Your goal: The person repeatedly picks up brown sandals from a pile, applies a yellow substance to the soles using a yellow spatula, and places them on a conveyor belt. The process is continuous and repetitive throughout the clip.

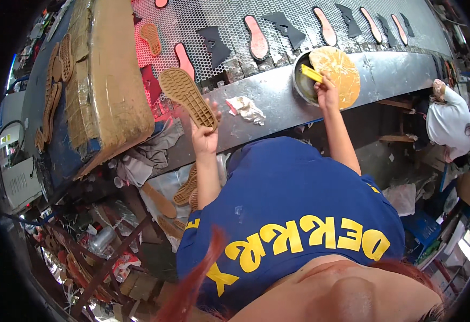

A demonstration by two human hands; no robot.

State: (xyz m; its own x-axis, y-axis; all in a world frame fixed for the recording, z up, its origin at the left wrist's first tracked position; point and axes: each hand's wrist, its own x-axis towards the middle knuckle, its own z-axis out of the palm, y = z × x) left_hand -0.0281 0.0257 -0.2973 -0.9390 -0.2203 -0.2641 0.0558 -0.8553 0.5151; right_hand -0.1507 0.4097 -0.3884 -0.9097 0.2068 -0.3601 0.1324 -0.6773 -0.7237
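My left hand [205, 140] is closed around the heel end of a tan rubber shoe sole [184, 92]. The sole is held up over the bench edge, its gridded side showing. To the right, my right hand [327, 94] grips a flat yellow brush-like tool [311, 73] by its near end. That tool is over a round pot [298, 83] with pale contents; whether it touches them I cannot tell. Beside the pot, partly over its rim, lies a round orange-tan disc [346, 78] with a blotchy, glossy coating. A crumpled white cloth [247, 109] lies on the bench between my hands.
Past the metal ledge [388, 72], a perforated conveyor [299, 16] carries pink insoles [256, 37] and black cut pieces [286, 29]. A taped cardboard-covered box [117, 80] stands at left, more soles [66, 56] beyond. Soles [185, 190] fill a bag below. Another person [450, 118] sits at right.
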